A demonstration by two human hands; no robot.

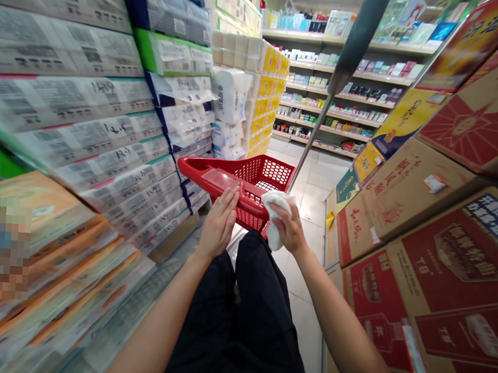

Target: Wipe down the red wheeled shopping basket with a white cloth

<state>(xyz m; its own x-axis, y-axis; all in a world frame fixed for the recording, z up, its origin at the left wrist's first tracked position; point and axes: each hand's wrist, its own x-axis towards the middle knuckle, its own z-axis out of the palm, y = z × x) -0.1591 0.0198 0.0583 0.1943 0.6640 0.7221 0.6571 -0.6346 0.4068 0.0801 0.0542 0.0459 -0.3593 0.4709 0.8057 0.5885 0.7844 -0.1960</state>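
Note:
A red plastic shopping basket [248,196] with perforated walls stands before my knees, tilted in view. My left hand [221,221] lies on its near rim with the fingers stretched out, holding nothing. On the right side of the same rim, my right hand [289,227] grips a crumpled white cloth [276,202] and presses it against the edge. A long metal pull handle [316,131] with a dark grip [360,42] rises from behind the cloth; its lower end is hidden.
Stacked white packs [102,128] wall the aisle on the left, with orange packs [61,266] nearer. Cardboard boxes [382,199] are piled along the right. Pale floor tiles [307,256] run between them toward shelves of small goods [337,105] at the back.

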